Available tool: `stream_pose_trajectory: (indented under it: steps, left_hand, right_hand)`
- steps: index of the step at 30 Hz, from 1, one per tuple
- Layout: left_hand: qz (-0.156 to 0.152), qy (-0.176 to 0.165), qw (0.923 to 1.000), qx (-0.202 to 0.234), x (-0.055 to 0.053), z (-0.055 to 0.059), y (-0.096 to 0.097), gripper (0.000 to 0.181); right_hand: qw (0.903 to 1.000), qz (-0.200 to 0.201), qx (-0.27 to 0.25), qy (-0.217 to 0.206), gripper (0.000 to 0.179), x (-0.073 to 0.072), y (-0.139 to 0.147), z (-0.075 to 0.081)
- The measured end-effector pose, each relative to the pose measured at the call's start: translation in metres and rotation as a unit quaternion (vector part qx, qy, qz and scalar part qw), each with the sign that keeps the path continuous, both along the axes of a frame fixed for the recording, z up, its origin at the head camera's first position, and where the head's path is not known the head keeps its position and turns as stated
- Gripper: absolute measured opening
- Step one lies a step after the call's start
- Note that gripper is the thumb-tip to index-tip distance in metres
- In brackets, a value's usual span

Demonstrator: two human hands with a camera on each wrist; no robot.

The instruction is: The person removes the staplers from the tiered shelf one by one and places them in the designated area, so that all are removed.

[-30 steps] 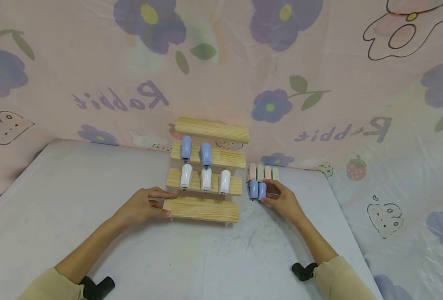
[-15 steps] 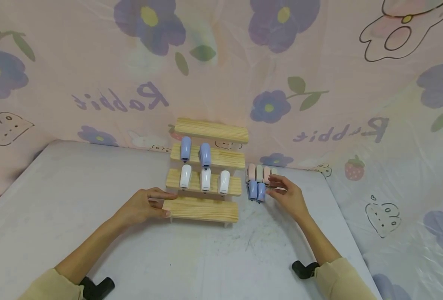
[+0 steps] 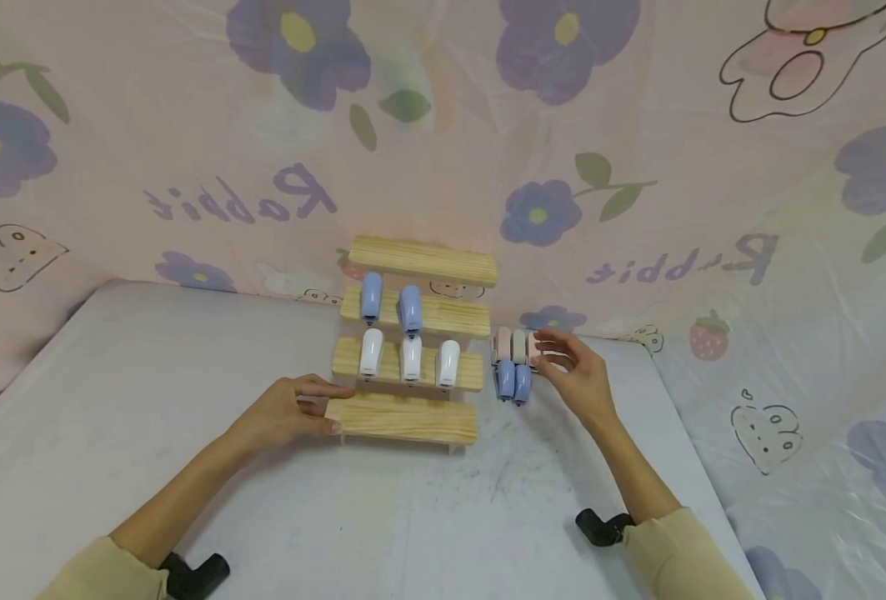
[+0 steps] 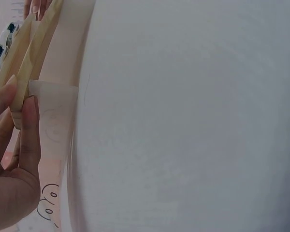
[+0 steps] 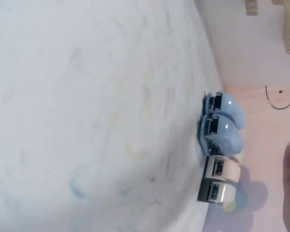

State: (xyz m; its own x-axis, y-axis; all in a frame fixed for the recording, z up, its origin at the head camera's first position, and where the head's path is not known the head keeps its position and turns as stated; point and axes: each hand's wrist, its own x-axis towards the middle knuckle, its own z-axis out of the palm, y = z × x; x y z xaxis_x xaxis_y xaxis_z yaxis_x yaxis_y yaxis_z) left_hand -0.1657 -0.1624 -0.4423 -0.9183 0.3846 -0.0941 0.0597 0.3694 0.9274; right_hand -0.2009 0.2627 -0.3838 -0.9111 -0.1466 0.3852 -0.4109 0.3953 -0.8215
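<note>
A tiered wooden rack (image 3: 405,418) stands mid-table, and my left hand (image 3: 281,412) pinches the left end of its lowest board. Thumb and fingers on that board (image 4: 38,46) show in the left wrist view. White mini staplers (image 3: 411,358) line one tier, with two blue ones (image 3: 371,296) on the tier above. My right hand (image 3: 573,379) is by the group on the table, fingers bent loosely beside a pink stapler (image 3: 533,343). Two blue staplers (image 5: 224,135) sit in front of the pink and pale green (image 5: 222,192) ones. The hand hides the rightmost stapler in the head view.
The light table (image 3: 405,517) meets a floral curtain (image 3: 443,150) at the back and right. The rack's top board (image 3: 423,260) stands close to that curtain. Black wrist mounts (image 3: 197,577) stick out below both sleeves.
My right hand has moved off the right blue stapler and farther back, beside the pink and pale green staplers. The left hand keeps its hold on the rack.
</note>
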Motion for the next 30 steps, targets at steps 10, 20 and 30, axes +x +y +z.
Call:
stream_pose_trajectory:
  steps: [10, 20, 30]
  left_hand:
    - [-0.002, 0.002, 1.0, 0.009, -0.001, -0.001, -0.002, 0.052]
    - [0.003, -0.013, 0.9999, 0.008, 0.001, 0.001, 0.001, 0.052]
    - [-0.003, -0.004, 0.9999, 0.011, -0.001, 0.0, -0.002, 0.051]
  right_hand:
    - [0.9981, 0.04, -0.029, 0.035, 0.041, -0.002, -0.02, 0.015]
    - [0.9965, 0.063, -0.022, 0.051, 0.043, 0.001, -0.039, 0.03]
    - [0.9931, 0.1, -0.016, 0.059, 0.045, -0.001, -0.06, 0.041]
